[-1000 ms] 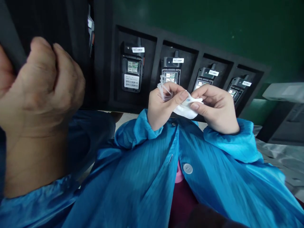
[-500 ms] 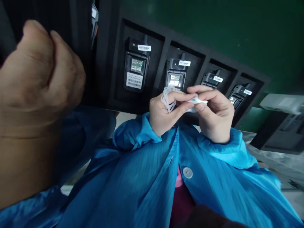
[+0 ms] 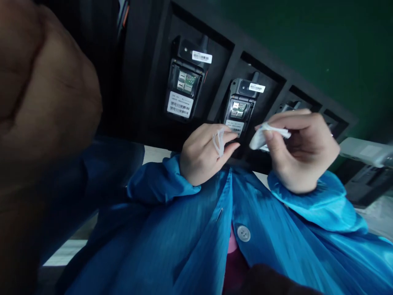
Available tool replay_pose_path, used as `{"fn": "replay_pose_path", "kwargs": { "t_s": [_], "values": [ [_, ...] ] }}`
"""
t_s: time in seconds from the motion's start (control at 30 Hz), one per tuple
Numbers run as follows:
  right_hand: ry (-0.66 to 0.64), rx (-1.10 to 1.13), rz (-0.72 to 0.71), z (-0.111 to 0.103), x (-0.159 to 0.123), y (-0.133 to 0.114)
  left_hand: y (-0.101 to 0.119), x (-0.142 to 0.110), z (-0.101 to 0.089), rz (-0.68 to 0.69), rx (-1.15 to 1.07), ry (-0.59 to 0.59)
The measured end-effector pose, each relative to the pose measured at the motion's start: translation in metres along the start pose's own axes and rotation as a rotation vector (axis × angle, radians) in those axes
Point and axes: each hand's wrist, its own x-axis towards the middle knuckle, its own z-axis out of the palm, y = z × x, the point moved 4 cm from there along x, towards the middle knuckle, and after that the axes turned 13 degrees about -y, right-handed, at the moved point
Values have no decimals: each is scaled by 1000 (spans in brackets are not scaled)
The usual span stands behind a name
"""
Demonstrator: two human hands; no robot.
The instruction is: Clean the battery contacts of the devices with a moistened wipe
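Observation:
My left hand (image 3: 204, 153) is at the middle, in front of the trayed devices. Thin translucent plastic loops (image 3: 218, 142) sit at its index finger and thumb; the two fingertips are slightly apart. My right hand (image 3: 302, 149) pinches a small folded white piece (image 3: 260, 137) between thumb and fingers. Whether that piece is cloth or film I cannot tell. Behind my hands, a black handheld device (image 3: 242, 102) with an exposed card-slot bay and barcode labels lies in its recess. A similar device (image 3: 186, 82) lies to the left.
A black foam tray (image 3: 138, 82) with several recesses runs across the green surface (image 3: 294, 37). More devices sit to the right, partly hidden by my right hand. A translucent plastic-covered item (image 3: 365, 150) lies at the far right. Another person's hand (image 3: 52, 82) looms large at left.
My hands have come apart; the right has moved right with the white piece, the left slightly left with the loops. The other person's hand has shifted. The view has moved slightly.

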Motion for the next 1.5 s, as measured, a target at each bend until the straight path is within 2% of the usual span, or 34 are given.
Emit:
{"fn": "replay_pose_path", "kwargs": {
  "t_s": [0.1, 0.17, 0.27, 0.43, 0.7, 0.9, 1.07, 1.2, 1.37, 1.5],
  "values": [
    [-66, -320, -64, -8, 20, 4, -4, -1, 7, 60, 200, -65],
    [-166, -473, -104, -3, 32, 9, -5, 0, 13, 76, 282, -83],
    [-237, -597, -145, 7, 42, 15, -3, 2, 21, 120, 346, -90],
    [-307, -623, -132, 14, 51, 19, -1, 7, 26, 128, 344, -67],
    [-277, -848, -3, 19, 60, 10, 1, 11, 26, 135, 370, -15],
    [-315, -821, 55, 29, 59, 4, 1, 12, 25, 108, 369, 16],
    [-434, -1067, 60, 29, 63, 5, 2, 12, 24, 146, 346, 28],
    [-438, -1011, 98, 26, 67, 5, 2, 12, 24, 134, 347, 23],
    [-440, -865, 113, 35, 69, -6, 3, 11, 25, 96, 352, 10],
    [-464, -884, 224, 38, 76, -10, 1, 10, 26, 112, 369, -60]
  ]
}}
